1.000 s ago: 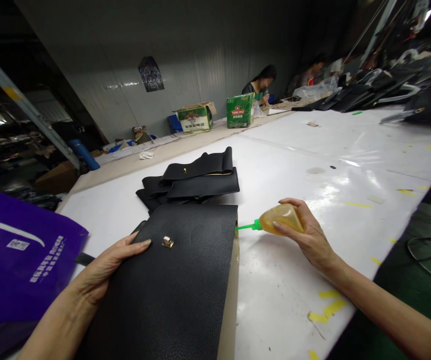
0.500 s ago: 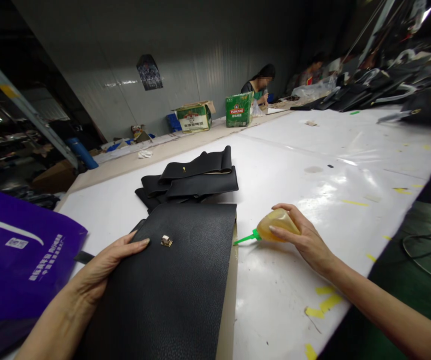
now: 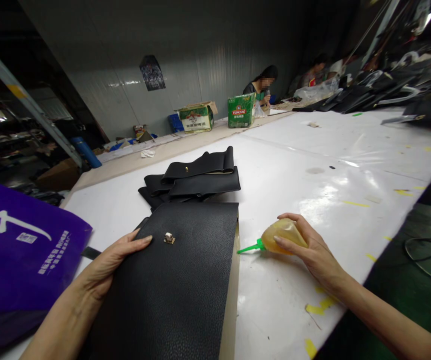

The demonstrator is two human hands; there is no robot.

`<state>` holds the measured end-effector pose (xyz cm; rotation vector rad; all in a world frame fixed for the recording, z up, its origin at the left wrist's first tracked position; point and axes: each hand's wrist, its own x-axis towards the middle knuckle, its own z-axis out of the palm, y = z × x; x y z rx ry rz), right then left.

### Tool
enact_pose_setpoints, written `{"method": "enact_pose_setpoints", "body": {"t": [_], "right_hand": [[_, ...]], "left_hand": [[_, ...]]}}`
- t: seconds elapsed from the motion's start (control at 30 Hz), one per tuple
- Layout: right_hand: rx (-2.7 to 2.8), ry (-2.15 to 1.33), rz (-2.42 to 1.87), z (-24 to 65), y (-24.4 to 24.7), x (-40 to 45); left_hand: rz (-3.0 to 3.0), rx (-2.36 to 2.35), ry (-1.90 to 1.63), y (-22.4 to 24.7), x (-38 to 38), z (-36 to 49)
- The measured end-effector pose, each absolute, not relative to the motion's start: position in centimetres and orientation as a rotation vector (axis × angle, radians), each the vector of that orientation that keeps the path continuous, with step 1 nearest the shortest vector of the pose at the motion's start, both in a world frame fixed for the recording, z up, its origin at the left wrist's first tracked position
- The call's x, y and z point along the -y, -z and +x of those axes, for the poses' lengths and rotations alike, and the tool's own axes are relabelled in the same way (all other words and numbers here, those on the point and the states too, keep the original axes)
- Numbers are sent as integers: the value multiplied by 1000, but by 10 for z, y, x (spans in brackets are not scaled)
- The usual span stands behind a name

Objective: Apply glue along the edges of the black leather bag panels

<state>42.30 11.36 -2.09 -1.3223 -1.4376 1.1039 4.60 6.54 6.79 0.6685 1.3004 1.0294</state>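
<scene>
A large black leather piece [image 3: 185, 270] with a small gold clasp [image 3: 169, 238] lies in front of me. My left hand [image 3: 115, 255] grips its left edge, thumb on top, other fingers hidden beneath. In my right hand [image 3: 305, 245] is a squeeze bottle [image 3: 281, 237] of amber liquid, its green nozzle [image 3: 252, 247] pointing left with the tip at the leather's pale right edge. Several folded black leather pieces [image 3: 203, 182] are stacked just beyond.
A purple bag [image 3: 16, 260] stands at the left. Two green cartons [image 3: 241, 110] and a seated person [image 3: 262, 87] are at the far side of the white table [image 3: 275, 165]. Black items [image 3: 369, 90] pile up at the far right, and yellow scraps [image 3: 315, 309] dot the near right edge.
The bottle in my right hand has moved a little down and toward me along the leather's right edge. My left hand keeps its hold. The view has shifted slightly.
</scene>
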Motion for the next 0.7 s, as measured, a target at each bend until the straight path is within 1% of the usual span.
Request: {"method": "enact_pose_setpoints", "body": {"t": [0.17, 0.37, 0.57, 0.7], "right_hand": [[1498, -1262, -1267, 422, 22, -99], [1435, -1062, -1345, 422, 25, -96], [1508, -1274, -1280, 417, 24, -77], [1462, -1083, -1349, 417, 25, -82]], "left_hand": [[650, -1290, -1036, -67, -64, 44], [660, -1277, -1039, -66, -60, 41], [710, -1278, -1033, -68, -59, 39], [716, -1271, -1031, -70, -57, 38]]}}
